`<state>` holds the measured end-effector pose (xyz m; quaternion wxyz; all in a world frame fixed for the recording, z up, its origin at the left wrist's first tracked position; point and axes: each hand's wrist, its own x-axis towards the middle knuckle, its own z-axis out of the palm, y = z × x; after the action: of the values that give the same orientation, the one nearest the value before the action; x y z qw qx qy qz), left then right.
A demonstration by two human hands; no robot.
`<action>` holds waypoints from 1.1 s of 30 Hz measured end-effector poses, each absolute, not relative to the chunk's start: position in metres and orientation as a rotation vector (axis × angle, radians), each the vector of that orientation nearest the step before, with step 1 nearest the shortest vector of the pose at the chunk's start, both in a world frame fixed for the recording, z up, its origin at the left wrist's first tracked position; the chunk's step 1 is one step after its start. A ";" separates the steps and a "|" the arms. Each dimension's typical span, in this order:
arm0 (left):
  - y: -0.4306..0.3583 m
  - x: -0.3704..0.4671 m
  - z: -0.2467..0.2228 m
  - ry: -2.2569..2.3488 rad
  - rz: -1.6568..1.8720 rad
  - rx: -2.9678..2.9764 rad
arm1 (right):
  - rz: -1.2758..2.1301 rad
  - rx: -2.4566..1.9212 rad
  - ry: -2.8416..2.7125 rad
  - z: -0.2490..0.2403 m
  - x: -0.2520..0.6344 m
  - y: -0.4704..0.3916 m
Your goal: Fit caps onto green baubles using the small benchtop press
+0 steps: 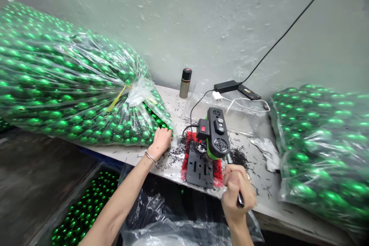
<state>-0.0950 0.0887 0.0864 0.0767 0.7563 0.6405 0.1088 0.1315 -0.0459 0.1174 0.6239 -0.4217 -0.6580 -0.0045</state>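
Nearest the viewer, crumpled clear plastic [170, 234] and, to its left, a container of green balls [86, 203] lie below the bench [170, 102]. The right hand [238, 188] is closed around a lever handle [240, 200], whose long axis slants from beside the black-and-green device [218, 132] back toward the person. Of the two hands, the right is the nearer to this device, which stands over a slotted base plate [191, 177] on a red sheet [218, 175]. The left hand [161, 140] lies on the device's other side, its curled fingers at the opening of a large clear bag [72, 84]; whether they grip a ball cannot be told. The bag lies lengthwise, tied neck toward the device, its green contents directly beyond the left fingertips. Small black pieces [238, 157] are strewn around the plate. To the right lie a white cloth [268, 153] and a second filled bag [325, 150]. Farther back, before the wall, are a capped canister [185, 84] and a black adapter [226, 86].
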 end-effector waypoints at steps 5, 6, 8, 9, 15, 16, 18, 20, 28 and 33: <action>0.099 -0.089 0.082 1.819 0.301 2.199 | -0.022 -0.961 -1.508 0.115 0.131 -0.046; 0.097 -0.090 0.082 1.810 0.319 2.194 | -0.023 -0.960 -1.513 0.116 0.130 -0.046; 0.089 -0.093 0.081 1.754 0.441 2.096 | -0.023 -0.956 -1.523 0.117 0.130 -0.046; 0.083 -0.096 0.081 1.687 0.553 1.966 | -0.023 -0.954 -1.528 0.117 0.130 -0.046; 0.034 -0.091 0.072 0.980 1.065 0.761 | -0.028 -0.954 -1.499 0.116 0.129 -0.046; 0.027 -0.086 0.070 0.916 1.074 0.623 | -0.027 -0.952 -1.498 0.116 0.129 -0.046; 0.017 -0.077 0.066 0.836 1.057 0.423 | -0.023 -0.955 -1.505 0.115 0.130 -0.047; 0.011 -0.069 0.063 0.786 1.019 0.321 | -0.019 -0.968 -1.513 0.114 0.130 -0.047; -0.001 -0.053 0.064 0.756 0.995 0.101 | -0.020 -0.985 -1.526 0.114 0.130 -0.048; -0.007 -0.052 0.057 0.770 1.013 0.165 | -0.020 -0.991 -1.530 0.115 0.131 -0.049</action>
<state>-0.0515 -0.0069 0.0566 0.8013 0.0769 0.3590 0.4723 0.1308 -0.0491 0.1155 0.6124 -0.4298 -0.6635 -0.0087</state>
